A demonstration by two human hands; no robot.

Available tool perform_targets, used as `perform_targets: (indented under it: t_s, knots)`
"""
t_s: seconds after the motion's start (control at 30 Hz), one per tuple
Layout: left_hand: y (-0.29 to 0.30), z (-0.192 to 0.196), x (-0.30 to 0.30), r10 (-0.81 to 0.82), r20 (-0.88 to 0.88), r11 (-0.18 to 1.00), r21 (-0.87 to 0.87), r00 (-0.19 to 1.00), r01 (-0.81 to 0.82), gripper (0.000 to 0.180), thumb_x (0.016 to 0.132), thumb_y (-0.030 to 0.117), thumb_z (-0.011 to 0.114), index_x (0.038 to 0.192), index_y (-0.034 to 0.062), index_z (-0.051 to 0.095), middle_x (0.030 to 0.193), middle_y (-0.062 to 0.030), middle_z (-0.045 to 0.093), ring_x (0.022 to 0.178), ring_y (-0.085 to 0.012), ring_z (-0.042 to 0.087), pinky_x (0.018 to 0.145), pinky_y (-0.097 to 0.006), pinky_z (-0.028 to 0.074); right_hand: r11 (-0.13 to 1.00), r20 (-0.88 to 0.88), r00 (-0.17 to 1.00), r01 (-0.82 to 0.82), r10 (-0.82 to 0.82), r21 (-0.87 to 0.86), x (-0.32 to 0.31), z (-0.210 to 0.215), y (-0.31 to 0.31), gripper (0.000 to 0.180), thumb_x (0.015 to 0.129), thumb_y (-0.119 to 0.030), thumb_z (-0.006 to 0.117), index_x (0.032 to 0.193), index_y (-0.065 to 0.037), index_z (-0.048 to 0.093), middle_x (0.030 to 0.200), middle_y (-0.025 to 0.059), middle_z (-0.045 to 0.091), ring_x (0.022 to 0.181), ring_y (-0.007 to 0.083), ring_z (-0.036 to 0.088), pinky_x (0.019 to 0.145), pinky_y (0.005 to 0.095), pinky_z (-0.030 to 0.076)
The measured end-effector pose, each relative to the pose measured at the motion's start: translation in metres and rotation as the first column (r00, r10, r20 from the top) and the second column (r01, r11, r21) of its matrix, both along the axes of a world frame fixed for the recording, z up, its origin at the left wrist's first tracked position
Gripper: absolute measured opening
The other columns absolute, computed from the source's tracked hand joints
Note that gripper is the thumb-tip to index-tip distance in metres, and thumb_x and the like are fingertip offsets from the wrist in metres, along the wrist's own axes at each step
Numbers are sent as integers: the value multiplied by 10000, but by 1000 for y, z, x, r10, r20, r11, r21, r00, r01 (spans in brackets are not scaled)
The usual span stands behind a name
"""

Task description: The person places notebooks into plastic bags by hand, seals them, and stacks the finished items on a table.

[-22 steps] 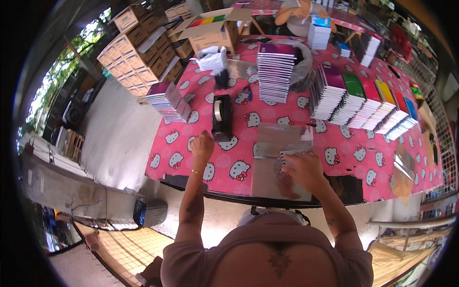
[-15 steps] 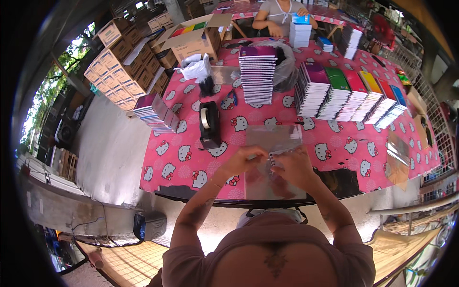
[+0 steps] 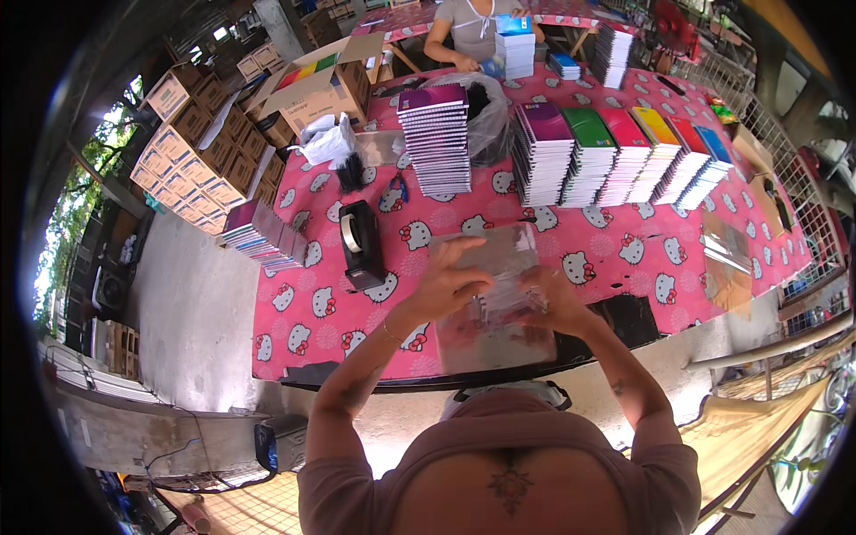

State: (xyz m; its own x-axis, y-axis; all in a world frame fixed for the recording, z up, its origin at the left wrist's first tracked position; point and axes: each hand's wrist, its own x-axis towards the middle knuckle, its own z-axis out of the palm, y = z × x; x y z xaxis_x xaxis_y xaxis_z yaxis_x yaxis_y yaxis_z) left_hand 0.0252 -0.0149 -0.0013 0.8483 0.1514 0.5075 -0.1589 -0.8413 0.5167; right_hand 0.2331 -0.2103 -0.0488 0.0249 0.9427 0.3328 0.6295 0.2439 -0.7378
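A sheet or flat stack of clear plastic point(image 3: 490, 352) lies at the table's near edge, directly in front of me. Over its left side, my left hand point(image 3: 450, 283) is open, thumb and fingers spread apart. My right hand point(image 3: 555, 299) is over the right side, fingers bent toward the middle and blurred; whether they grip the plastic cannot be made out. Shiny, crumpled-looking clear film shows between the two hands. To the left stands a black tape dispenser point(image 3: 361, 254). Beyond the plastic rises a tall stack of purple spiral notebooks point(image 3: 434, 143).
Coloured notebook stacks point(image 3: 588, 160) stand in a row at right. Loose clear plastic point(image 3: 727, 263) lies near the right edge. An open carton point(image 3: 330, 94) and a smaller notebook stack point(image 3: 263, 236) are at left. Across the table a person point(image 3: 473, 40) handles blue-covered notebooks point(image 3: 515, 53).
My hands have moved apart from a close pinch around a small spiral-like edge, and my left fingers have spread. The whole view has shifted slightly.
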Motion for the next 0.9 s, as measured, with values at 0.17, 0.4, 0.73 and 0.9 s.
perform_targets:
  t_s: [0.17,0.4,0.73,0.9]
  knots:
    - [-6,-4,21,17,-7,991,130,1000,-16,101,766,186,774,859,210,742,1461,-94,439,1342,-347,386,1068,-531,310,993,303,952,-80,49,91,-13,-14,9,567,690,-321,826,1218,-176,679,1431,98,456,1362,323,396,1092,510,319]
    - [-7,-11,20,108,67,994,10,992,-109,145,748,118,776,872,190,754,1476,-123,427,1363,-365,351,1080,-527,302,1000,282,959,11,-6,-15,-15,-13,4,560,691,-302,816,1232,-231,690,1588,109,290,1411,346,343,1113,527,292]
    - [-10,-10,21,83,-23,995,54,996,-82,188,722,77,787,887,164,768,1538,-120,385,1378,-337,334,1116,-488,262,996,365,927,-76,85,-40,-12,-3,11,640,744,-320,792,1353,-240,610,1621,101,245,1440,331,317,1140,522,257]
    - [-6,-12,15,145,1,989,-16,989,-145,204,740,121,803,919,216,781,1527,-97,398,1364,-338,357,1102,-492,277,999,-415,910,28,-15,24,1,-12,9,468,885,-294,692,1308,-114,607,1553,144,364,1369,337,406,1117,462,305]
